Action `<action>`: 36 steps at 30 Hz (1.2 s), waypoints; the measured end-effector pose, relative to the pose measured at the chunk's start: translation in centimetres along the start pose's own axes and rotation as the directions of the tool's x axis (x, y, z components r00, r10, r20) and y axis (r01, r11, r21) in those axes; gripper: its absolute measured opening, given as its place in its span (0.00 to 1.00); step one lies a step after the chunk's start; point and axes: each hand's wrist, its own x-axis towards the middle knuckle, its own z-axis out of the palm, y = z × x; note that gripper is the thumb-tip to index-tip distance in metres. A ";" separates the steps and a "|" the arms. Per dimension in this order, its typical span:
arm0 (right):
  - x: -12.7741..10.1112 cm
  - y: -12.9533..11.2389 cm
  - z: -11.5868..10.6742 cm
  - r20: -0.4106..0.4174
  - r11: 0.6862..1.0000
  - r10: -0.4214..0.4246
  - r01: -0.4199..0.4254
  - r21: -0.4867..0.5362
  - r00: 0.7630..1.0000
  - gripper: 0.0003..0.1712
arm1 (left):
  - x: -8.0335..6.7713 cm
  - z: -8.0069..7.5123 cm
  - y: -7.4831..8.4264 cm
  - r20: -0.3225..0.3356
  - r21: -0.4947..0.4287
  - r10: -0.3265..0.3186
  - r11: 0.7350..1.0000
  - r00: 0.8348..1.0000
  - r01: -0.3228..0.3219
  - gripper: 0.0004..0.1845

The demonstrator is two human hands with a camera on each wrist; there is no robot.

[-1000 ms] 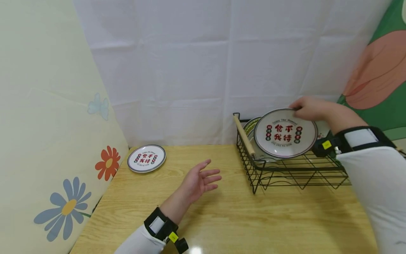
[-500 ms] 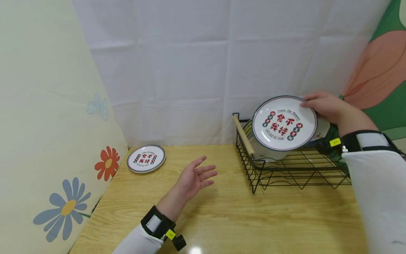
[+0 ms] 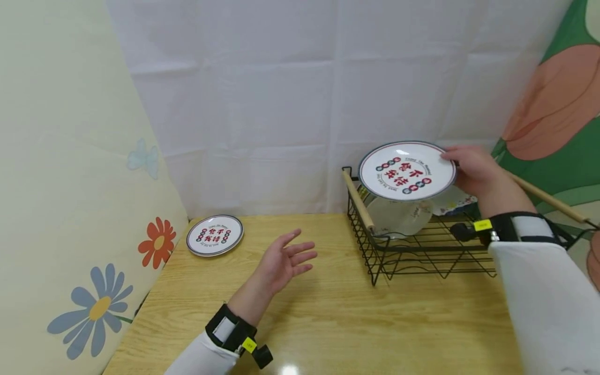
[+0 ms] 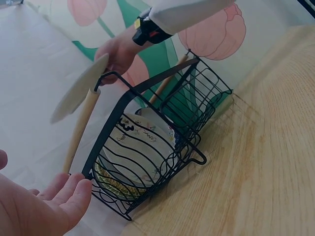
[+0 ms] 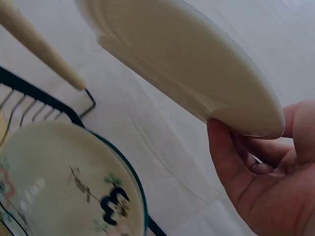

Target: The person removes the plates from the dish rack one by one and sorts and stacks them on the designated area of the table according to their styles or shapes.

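Your right hand (image 3: 473, 169) grips the rim of a printed plate (image 3: 407, 170), holding it nearly level above the black wire dish rack (image 3: 422, 245), where other dishes stand on edge. Your left hand (image 3: 283, 258) hovers over the wooden counter (image 3: 328, 312), fingers spread and holding nothing. A second printed plate (image 3: 214, 235) lies flat at the counter's far left corner.

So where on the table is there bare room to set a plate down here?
Bare wood lies between the small plate at the back left and the wire rack, though the open left hand hovers over part of it; also all along the near edge. The rack is crowded with dishes under the plate the right hand holds.
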 end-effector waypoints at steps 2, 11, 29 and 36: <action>-0.3 0.2 0.8 -0.009 0.999 0.006 -0.005 0.043 1.000 0.42 | 0.0 0.0 0.0 0.002 -0.004 -0.001 1.000 1.000 0.001 0.31; -1.9 0.8 4.2 0.032 0.964 0.038 -0.045 0.262 0.999 0.40 | 0.1 -0.1 0.3 -0.010 -0.012 0.008 1.000 1.000 -0.008 0.30; -7.0 3.3 9.9 0.113 0.829 -0.117 0.034 0.559 0.987 0.33 | -0.2 0.1 0.7 -0.027 -0.011 0.028 1.000 0.999 -0.028 0.29; -8.7 3.9 12.3 0.140 0.849 -0.164 0.068 0.524 0.976 0.18 | -0.4 0.0 1.1 -0.020 -0.025 0.025 0.999 0.999 -0.025 0.29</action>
